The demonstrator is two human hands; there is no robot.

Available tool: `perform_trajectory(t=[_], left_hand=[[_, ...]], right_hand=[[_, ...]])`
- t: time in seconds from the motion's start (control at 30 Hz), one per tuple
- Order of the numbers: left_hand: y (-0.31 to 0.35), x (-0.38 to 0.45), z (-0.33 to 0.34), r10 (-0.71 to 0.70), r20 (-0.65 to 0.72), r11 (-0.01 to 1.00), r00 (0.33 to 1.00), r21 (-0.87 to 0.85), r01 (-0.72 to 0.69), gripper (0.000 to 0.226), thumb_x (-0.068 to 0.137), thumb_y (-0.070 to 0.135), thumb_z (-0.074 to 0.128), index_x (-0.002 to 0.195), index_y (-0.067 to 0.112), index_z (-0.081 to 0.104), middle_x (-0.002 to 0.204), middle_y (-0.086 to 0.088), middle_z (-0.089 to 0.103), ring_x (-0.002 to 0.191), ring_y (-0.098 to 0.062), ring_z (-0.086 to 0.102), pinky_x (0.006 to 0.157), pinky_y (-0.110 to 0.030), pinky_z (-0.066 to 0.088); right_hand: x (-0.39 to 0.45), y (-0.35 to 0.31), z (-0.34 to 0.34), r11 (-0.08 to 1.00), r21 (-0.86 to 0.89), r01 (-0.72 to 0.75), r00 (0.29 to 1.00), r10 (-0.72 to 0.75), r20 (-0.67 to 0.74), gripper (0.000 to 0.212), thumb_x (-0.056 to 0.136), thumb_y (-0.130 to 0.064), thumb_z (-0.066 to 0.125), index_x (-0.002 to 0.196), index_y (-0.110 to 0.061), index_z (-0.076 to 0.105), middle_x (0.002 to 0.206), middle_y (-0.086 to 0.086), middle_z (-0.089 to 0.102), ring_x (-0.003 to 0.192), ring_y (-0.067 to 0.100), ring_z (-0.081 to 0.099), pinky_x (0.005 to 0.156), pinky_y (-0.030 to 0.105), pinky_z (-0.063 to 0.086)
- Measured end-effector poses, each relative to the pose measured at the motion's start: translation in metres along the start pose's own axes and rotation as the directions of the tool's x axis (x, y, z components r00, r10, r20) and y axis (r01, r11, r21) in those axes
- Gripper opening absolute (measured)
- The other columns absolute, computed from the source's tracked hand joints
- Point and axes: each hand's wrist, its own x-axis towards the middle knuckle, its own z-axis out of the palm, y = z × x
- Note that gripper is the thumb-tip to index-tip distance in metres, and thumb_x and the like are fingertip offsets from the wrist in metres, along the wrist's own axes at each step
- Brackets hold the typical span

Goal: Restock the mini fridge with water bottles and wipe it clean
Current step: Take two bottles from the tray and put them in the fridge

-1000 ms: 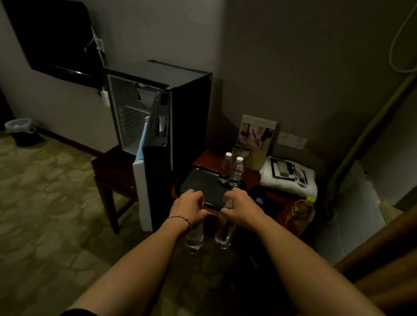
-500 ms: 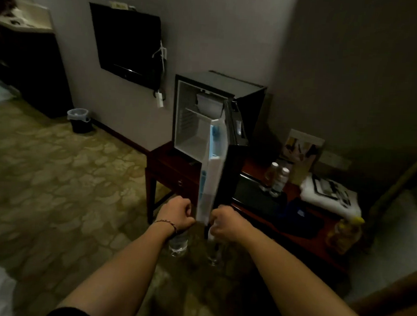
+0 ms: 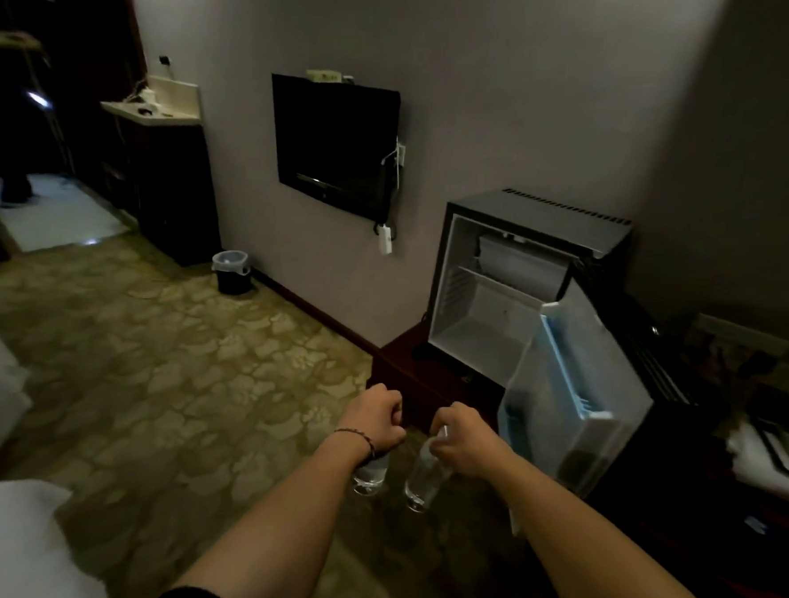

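Down in front of the open mini fridge (image 3: 488, 314), the person carries two bottles by their necks, one per fist. The left hand (image 3: 374, 421) is closed tight over the left water bottle (image 3: 371, 474), the right hand (image 3: 462, 438) wrapped around the right water bottle (image 3: 424, 479); both hang low, probably for an easy swing inside. Its door (image 3: 575, 402) stands wide, the shelves looking bare.

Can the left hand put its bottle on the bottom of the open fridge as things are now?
Probably yes. The fridge stands open, its door swung out to the right, and its bottom looks bare. Nothing lies between it and the left hand, which grips a bottle. The reach seems short.
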Motion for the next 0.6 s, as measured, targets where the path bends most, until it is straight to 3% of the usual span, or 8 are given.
perform_trajectory(t=[0.1, 0.27, 0.4, 0.5, 0.6], left_hand=[[-0.020, 0.045, -0.007, 0.002, 0.001, 1.000, 1.000, -0.019, -0.002, 0.029, 0.072, 0.022, 0.071, 0.064, 0.028, 0.043, 0.084, 0.004, 0.051, 0.082, -0.020, 0.057, 0.071, -0.028, 0.046], [-0.042, 0.132, -0.004, 0.020, 0.025, 0.998, 0.999, -0.052, -0.019, 0.023, 0.071, 0.022, 0.072, 0.067, 0.025, 0.049, 0.084, 0.005, 0.050, 0.077, -0.017, 0.053, 0.071, -0.030, 0.048], [-0.047, 0.207, 0.002, 0.088, 0.068, 0.996, 0.994, -0.037, -0.085, 0.025, 0.072, 0.022, 0.070, 0.067, 0.027, 0.046, 0.083, 0.007, 0.046, 0.076, -0.018, 0.052, 0.068, -0.030, 0.044], [-0.044, 0.263, 0.005, 0.140, 0.089, 0.990, 0.986, -0.045, -0.136, 0.022, 0.071, 0.024, 0.069, 0.070, 0.026, 0.047, 0.086, 0.005, 0.048, 0.079, -0.022, 0.055, 0.073, -0.034, 0.049], [-0.036, 0.324, 0.008, 0.204, 0.100, 0.979, 0.974, -0.032, -0.201, 0.024, 0.073, 0.026, 0.069, 0.070, 0.027, 0.045, 0.087, 0.004, 0.049, 0.081, -0.022, 0.056, 0.075, -0.033, 0.049]], right_hand=[[0.054, -0.003, -0.010, 0.999, -0.039, -0.003, 1.000, 0.003, -0.002, 0.017, 0.088, -0.029, 0.070, 0.095, -0.035, 0.055, 0.109, -0.010, 0.044, 0.096, 0.009, 0.052, 0.072, 0.021, 0.046], [0.139, 0.016, -0.028, 0.996, -0.075, -0.054, 0.998, 0.056, 0.025, 0.014, 0.088, -0.027, 0.069, 0.093, -0.031, 0.057, 0.112, -0.003, 0.053, 0.098, 0.013, 0.056, 0.081, 0.027, 0.052], [0.203, 0.039, -0.046, 0.988, -0.069, -0.137, 0.991, 0.137, -0.008, 0.012, 0.089, -0.024, 0.068, 0.095, -0.027, 0.058, 0.106, -0.004, 0.051, 0.091, 0.011, 0.055, 0.073, 0.023, 0.048], [0.243, 0.060, -0.060, 0.975, -0.085, -0.205, 0.978, 0.200, -0.062, 0.020, 0.088, -0.026, 0.066, 0.107, -0.018, 0.063, 0.115, 0.002, 0.050, 0.101, 0.021, 0.056, 0.084, 0.035, 0.053], [0.276, 0.078, -0.080, 0.965, -0.066, -0.256, 0.958, 0.244, -0.149, 0.022, 0.087, -0.029, 0.065, 0.106, -0.016, 0.062, 0.114, 0.005, 0.050, 0.103, 0.025, 0.056, 0.090, 0.040, 0.051]])
